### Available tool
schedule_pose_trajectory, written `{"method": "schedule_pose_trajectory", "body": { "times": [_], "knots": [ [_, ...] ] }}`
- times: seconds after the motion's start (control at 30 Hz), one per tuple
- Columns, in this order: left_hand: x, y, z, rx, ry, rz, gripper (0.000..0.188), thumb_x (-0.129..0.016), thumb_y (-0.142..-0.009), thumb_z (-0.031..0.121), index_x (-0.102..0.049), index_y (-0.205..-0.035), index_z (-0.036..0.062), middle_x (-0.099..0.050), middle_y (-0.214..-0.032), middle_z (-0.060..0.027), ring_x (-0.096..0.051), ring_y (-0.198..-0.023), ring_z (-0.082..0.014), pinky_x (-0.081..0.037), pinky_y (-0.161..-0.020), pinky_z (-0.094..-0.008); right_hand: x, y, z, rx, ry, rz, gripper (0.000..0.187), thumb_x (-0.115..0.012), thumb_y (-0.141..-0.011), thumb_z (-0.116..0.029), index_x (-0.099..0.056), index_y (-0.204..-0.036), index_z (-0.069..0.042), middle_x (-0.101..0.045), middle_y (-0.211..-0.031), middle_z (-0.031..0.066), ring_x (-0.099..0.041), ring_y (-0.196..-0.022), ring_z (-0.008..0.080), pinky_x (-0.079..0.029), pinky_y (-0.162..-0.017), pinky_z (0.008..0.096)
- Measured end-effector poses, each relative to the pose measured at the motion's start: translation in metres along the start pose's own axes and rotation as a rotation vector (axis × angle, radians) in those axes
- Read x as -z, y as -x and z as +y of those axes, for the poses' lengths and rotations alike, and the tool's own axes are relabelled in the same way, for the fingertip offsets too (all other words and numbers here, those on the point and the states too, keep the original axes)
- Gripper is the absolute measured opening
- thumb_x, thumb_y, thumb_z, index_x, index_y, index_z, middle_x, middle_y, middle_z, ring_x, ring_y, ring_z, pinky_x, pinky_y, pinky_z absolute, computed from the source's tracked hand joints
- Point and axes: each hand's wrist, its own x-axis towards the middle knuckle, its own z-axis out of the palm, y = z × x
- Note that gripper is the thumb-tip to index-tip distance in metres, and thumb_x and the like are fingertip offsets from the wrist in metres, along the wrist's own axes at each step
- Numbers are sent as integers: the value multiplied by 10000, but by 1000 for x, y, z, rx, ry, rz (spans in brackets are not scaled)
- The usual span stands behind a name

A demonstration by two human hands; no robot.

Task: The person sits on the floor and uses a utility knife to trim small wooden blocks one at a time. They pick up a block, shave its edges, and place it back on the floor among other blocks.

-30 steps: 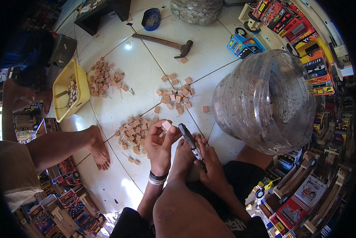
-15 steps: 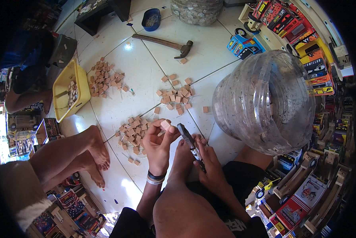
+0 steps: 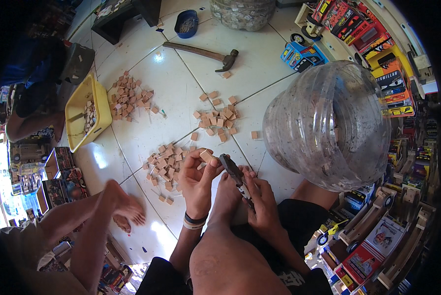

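Two hands busy here, each with its own job. The left hand (image 3: 196,184) has thumb and fingertips pinched together on a small wooden block (image 3: 206,156), held up above the floor. The right hand (image 3: 261,199) is wrapped round the handle of a dark-headed tool (image 3: 233,170) – looks like pliers to me – with its tip pointing at the block, just beside it but seemingly not touching. I can't tell whether its jaws are apart or together, or whether the held block has a spike in it.

Loose blocks sit in a near pile (image 3: 167,164) just beyond and left of the left hand, with a middle pile (image 3: 221,120) straight out past both hands and a far pile (image 3: 127,101) further off to the left. Some show thin, nail-like spikes. The hammer (image 3: 198,50) lies well beyond both hands, and the big clear plastic container (image 3: 299,130) stands to the right of the right hand.

As for doing this hold well, I'd pinch the block low on its sides, leaving the face toward the tool exposed and the left thumb clear of the tip. Line the tool up square, wrist relaxed, and brace that left forearm on the knee – a wobbly block probably means a skewed grip or a nipped finger.
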Motion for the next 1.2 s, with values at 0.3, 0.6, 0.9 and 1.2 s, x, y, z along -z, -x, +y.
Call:
{"method": "schedule_pose_trajectory", "body": {
  "times": [0.3,0.6,0.9,1.2],
  "knots": [
    [-2,2,3,-18,6,2,310,-695,-1025,40,-576,-1307,-10,-689,-1155,-92,-746,-1081,-252,-655,-902,-357,-1,-2,-2,12,-62,14,774,-603,-928,1,-372,-1660,-101,-527,-1377,281,-520,-1327,475,-370,-1177,574],
    [-3,2,3,-23,10,12,317,-700,-1022,39,-577,-1308,-20,-697,-1159,-97,-743,-1072,-234,-654,-887,-343,-1,-3,-5,-7,-92,-13,779,-592,-937,4,-342,-1668,-89,-516,-1384,308,-516,-1317,512,-359,-1185,582],
    [-4,4,3,-22,12,28,317,-698,-1023,43,-575,-1307,-26,-697,-1163,-103,-742,-1063,-228,-652,-902,-357,-1,-4,-8,19,-117,0,761,-598,-956,19,-339,-1666,-74,-540,-1299,277,-574,-1209,451,-451,-1073,501],
    [-5,3,3,-36,1,16,326,-692,-1027,41,-563,-1319,-29,-701,-1179,-120,-741,-1071,-241,-656,-903,-371,-1,-4,-7,27,-93,-5,756,-612,-978,-3,-314,-1670,-61,-530,-1260,256,-583,-1149,416,-475,-1033,469]
  ]
}}
